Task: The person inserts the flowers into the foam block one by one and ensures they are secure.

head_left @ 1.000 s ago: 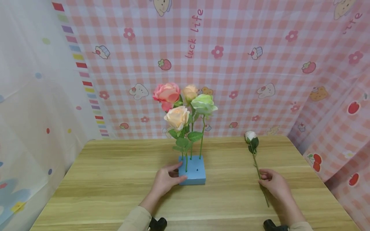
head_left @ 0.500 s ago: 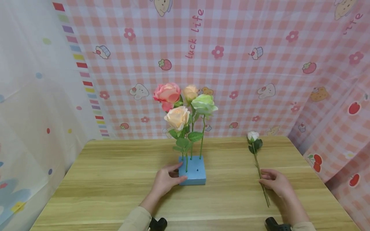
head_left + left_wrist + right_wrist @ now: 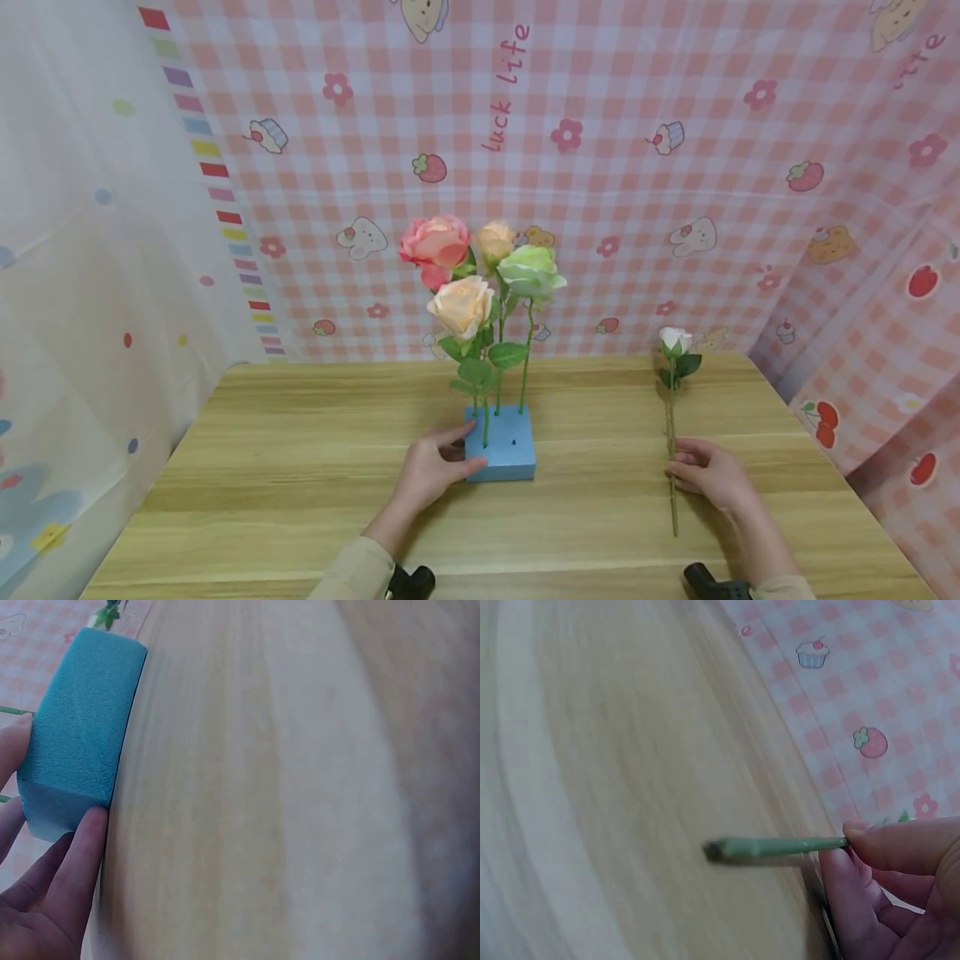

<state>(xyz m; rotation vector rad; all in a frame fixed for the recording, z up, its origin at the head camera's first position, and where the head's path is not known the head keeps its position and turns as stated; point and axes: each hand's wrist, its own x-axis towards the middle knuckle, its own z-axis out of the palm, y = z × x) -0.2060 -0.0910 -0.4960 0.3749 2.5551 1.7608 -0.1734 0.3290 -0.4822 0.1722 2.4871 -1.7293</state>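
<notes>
A blue foam block (image 3: 510, 463) stands on the table, its left side held by my left hand (image 3: 430, 471). In the left wrist view, the thumb (image 3: 13, 744) lies along the block's edge and a finger touches its end face. Stuck upright in the block are a pink rose (image 3: 435, 243), a cream rose (image 3: 461, 307), a smaller peach rose (image 3: 495, 241) and a green rose (image 3: 531, 271). One hole (image 3: 513, 442) shows in its top. My right hand (image 3: 712, 477) pinches the stem of a white rose (image 3: 675, 341). The stem's cut end (image 3: 716, 850) points away from the fingers.
The wooden table (image 3: 300, 467) reaches back to a pink checked cloth (image 3: 585, 192). A white dotted cloth (image 3: 90, 250) hangs at the left, and more checked cloth hangs at the right. Black devices (image 3: 411, 582) are by both wrists.
The white rose's bloom has swung right and slightly up, while its lower stem has shifted left, so it stands straighter in the head view. My left hand and the block stay still.
</notes>
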